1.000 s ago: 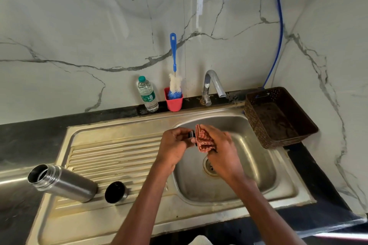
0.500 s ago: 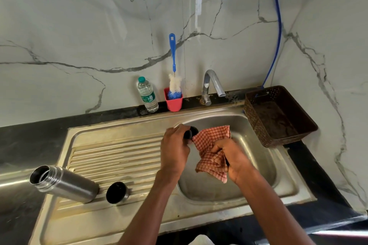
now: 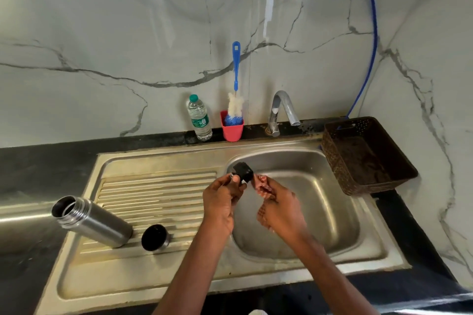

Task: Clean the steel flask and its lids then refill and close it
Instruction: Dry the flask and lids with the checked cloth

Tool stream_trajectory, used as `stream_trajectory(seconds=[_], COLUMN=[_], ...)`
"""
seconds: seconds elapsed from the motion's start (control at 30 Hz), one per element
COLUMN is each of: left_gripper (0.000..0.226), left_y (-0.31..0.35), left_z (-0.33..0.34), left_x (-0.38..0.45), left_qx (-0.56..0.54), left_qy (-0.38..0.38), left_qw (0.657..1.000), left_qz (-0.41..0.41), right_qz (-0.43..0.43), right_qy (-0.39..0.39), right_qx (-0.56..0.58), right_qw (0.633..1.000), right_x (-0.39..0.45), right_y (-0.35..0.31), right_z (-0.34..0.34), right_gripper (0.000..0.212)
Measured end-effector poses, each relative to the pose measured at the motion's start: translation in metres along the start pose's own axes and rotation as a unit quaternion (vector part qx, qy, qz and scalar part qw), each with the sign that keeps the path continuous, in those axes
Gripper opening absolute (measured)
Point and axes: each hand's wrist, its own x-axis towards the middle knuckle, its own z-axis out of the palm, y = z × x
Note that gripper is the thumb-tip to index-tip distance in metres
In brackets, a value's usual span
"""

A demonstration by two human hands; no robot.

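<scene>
Left hand pinches lid; right hand apparently bunches cloth.

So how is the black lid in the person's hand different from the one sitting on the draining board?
The small black lid is pinched in the left hand over the sink basin; the cup lid rests untouched beside the steel flask. The held one looks all black and blocky; the resting one is round with a steel outside. Both are off the flask.
</scene>
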Motion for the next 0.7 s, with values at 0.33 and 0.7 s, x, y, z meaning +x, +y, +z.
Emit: stream_trajectory(seconds=[0.33,0.7], left_gripper=[0.053,0.027], left_y=[0.018,0.014], left_z=[-0.103,-0.126], left_x=[0.000,0.011], left_qx=[0.486,0.737], left_qy=[0.181,0.104], left_qw=[0.835,0.652], left_qz=[0.181,0.148], right_qz=[0.229,0.210], right_qy=[-0.031,-0.111], right_qx=[0.154,0.229], right_qw=[0.961,0.944], right_x=[-0.007,-0.006], right_y=[-0.005,-0.017], right_z=[0.024,0.065], right_gripper=[0.017,0.017])
